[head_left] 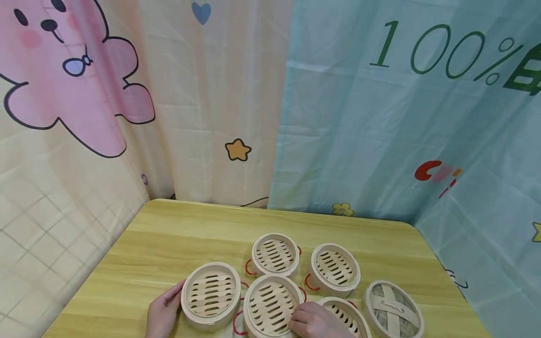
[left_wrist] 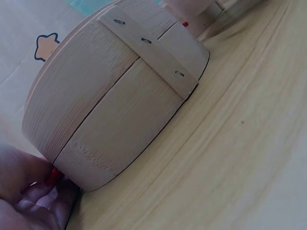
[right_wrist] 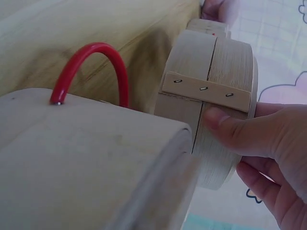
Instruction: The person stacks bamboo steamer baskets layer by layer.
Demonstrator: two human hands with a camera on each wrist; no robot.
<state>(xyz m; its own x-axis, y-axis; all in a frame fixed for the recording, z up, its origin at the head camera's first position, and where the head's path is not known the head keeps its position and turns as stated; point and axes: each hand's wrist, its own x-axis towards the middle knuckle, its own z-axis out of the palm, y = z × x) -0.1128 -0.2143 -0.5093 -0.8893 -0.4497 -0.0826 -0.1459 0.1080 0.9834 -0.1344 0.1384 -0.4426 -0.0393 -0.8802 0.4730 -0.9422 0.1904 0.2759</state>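
Observation:
In the head view my left hand (head_left: 163,311) is at the outer side of the left bamboo steamer basket (head_left: 211,323). Its thumb and fingers pinch that basket's red handle (left_wrist: 52,177), low on the wall (left_wrist: 120,105) in the left wrist view. Just right of it is the middle bamboo steamer basket (head_left: 270,305), its slatted floor facing up. My right hand (head_left: 319,321) grips this one by the right side. The right wrist view shows the thumb flat on the basket's outer wall (right_wrist: 211,72) and the other fingers over the rim.
Two smaller steamer baskets (head_left: 274,253) with red handles stand behind. Another basket (head_left: 344,317) is partly hidden under my right hand; a round woven steamer lid (head_left: 393,312) lies at the right. Printed curtains (head_left: 236,94) border the wooden table (head_left: 190,225).

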